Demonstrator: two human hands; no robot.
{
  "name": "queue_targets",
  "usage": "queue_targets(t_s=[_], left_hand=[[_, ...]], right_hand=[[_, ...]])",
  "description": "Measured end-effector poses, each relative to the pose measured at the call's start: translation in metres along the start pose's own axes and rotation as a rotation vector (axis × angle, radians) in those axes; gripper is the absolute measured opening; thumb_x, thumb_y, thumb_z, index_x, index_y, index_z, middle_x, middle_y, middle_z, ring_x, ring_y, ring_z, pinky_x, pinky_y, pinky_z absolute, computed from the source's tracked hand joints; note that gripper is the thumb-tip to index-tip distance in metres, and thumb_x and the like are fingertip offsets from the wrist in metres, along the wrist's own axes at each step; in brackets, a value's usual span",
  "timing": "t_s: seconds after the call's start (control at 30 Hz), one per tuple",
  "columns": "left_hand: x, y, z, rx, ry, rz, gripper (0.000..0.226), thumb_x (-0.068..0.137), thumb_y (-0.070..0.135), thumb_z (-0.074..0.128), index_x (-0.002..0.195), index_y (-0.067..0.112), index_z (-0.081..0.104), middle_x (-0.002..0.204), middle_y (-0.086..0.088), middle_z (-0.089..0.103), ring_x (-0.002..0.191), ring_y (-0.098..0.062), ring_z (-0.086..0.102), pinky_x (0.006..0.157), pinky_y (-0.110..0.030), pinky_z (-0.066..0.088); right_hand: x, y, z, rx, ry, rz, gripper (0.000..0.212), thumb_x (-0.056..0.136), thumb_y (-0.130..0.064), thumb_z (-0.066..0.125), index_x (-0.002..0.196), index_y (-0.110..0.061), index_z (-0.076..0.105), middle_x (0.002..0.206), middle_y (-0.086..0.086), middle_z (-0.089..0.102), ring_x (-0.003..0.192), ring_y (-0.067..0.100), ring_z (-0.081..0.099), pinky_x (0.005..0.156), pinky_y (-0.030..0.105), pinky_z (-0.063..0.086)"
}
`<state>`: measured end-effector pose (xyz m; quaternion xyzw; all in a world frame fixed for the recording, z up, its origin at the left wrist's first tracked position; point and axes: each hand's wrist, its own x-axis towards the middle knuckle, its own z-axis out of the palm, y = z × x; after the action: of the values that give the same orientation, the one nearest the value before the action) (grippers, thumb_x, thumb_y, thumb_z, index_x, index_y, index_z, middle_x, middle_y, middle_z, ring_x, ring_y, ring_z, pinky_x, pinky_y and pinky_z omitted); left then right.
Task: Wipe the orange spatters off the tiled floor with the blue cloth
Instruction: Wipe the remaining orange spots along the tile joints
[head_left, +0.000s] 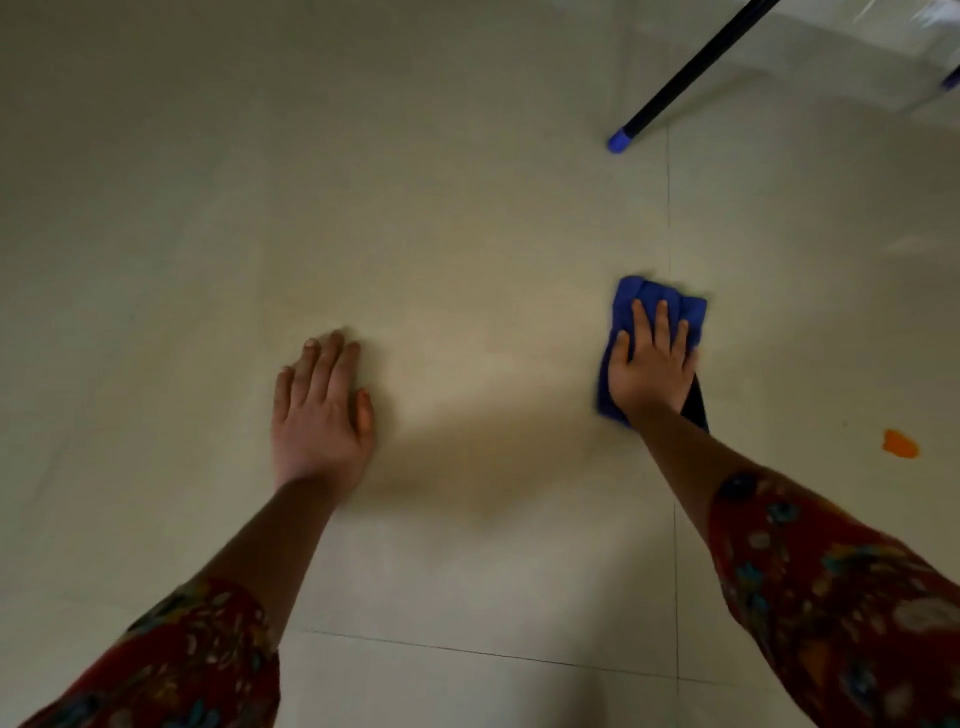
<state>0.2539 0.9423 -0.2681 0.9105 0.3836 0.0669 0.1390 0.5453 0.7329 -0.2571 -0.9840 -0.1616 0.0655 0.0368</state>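
Fingers straight | right hand half-hides blue cloth | left hand on floor | pole cut off

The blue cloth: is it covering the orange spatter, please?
No, the orange spatter lies bare to the right of the blue cloth.

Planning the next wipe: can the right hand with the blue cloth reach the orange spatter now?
Probably yes. The orange spatter lies on bare tiled floor right of the right hand and blue cloth; nothing stands between them.

Dim, soft blur, corners darkened.
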Motion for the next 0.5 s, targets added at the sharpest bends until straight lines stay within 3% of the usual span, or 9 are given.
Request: queue_targets(t_s=[0.2, 0.4, 0.5], left_hand=[[0.001, -0.001, -0.002, -0.077, 0.028, -0.059, 0.064, 0.09, 0.041, 0.032, 0.15, 0.019, 0.027, 0.159, 0.001, 0.023, 0.148, -0.017, 0.015, 0.12, -0.038, 0.009], [0.002, -0.001, 0.0, -0.056, 0.025, -0.059, 0.063, 0.09, 0.039, 0.034, 0.149, 0.017, 0.029, 0.158, -0.001, 0.026, 0.147, -0.02, 0.019, 0.119, -0.039, 0.011], [0.002, -0.001, -0.002, -0.044, 0.005, -0.073, 0.064, 0.089, 0.039, 0.034, 0.149, 0.018, 0.03, 0.158, -0.001, 0.026, 0.146, -0.02, 0.02, 0.119, -0.04, 0.013]], right_hand=[[0.088, -0.083, -0.01, 0.045, -0.032, 0.091, 0.054, 0.104, -0.04, 0.018, 0.156, -0.031, 0.005, 0.164, -0.002, -0.001, 0.15, 0.029, 0.0, 0.121, 0.047, 0.001], [0.031, -0.235, 0.008, -0.033, -0.089, -0.523, 0.052, 0.103, -0.038, 0.025, 0.153, -0.036, 0.017, 0.164, -0.002, 0.008, 0.15, 0.03, 0.006, 0.12, 0.045, 0.005], [-0.035, -0.233, 0.022, -0.043, -0.147, -0.877, 0.049, 0.102, -0.043, 0.026, 0.151, -0.04, 0.024, 0.162, -0.006, 0.016, 0.15, 0.024, 0.011, 0.12, 0.043, 0.006]])
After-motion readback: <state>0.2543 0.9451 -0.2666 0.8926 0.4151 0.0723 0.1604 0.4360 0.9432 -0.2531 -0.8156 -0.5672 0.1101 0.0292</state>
